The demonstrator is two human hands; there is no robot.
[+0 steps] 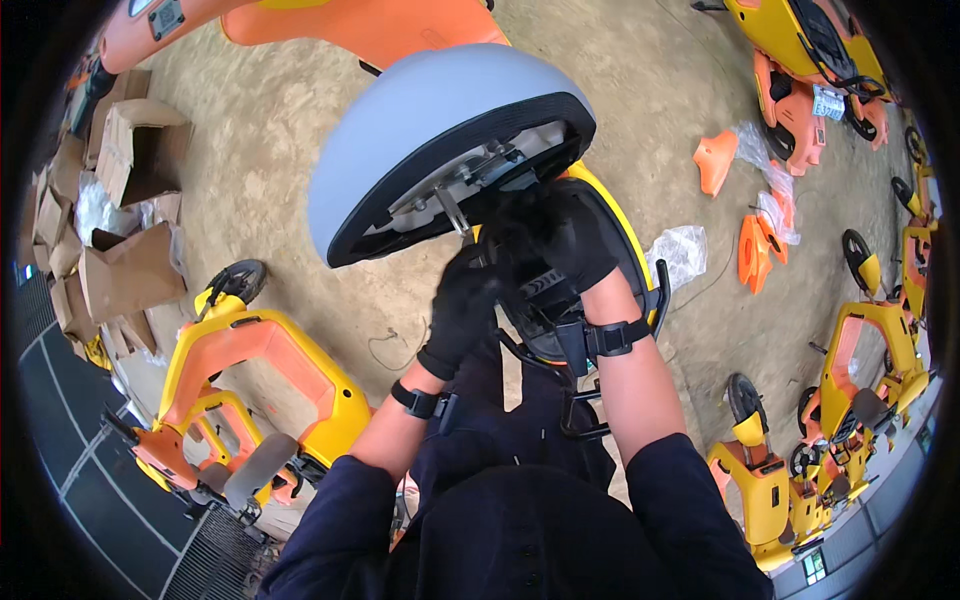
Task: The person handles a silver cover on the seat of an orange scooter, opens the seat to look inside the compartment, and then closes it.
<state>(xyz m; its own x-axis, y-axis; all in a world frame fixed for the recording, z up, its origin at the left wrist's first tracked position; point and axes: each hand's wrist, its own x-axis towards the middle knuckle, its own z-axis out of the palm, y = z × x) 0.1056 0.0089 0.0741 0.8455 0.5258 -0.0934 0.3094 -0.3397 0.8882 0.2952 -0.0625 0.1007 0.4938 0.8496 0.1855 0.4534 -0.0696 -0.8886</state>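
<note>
A grey-blue scooter seat (430, 120) is tipped up in front of me, its black rim and metal hinge parts (455, 190) showing underneath. Below it lies the dark under-seat compartment of a yellow scooter body (612, 215). My left hand (462, 305), in a black glove, is closed at the compartment's left edge, near a metal rod (452, 210). Also gloved in black, my right hand (578, 245) reaches into the compartment from the right with its fingers bent. Both sets of fingertips merge with the dark parts, so what they grip is hidden.
A yellow-orange scooter (260, 370) stands at left, with cardboard boxes (135, 270) beyond it. Orange panels (760, 250) and clear plastic wrap (678, 255) lie on the floor at right. Several more scooters (860, 350) line the right side. A black rack bar (660, 300) sits beside my right wrist.
</note>
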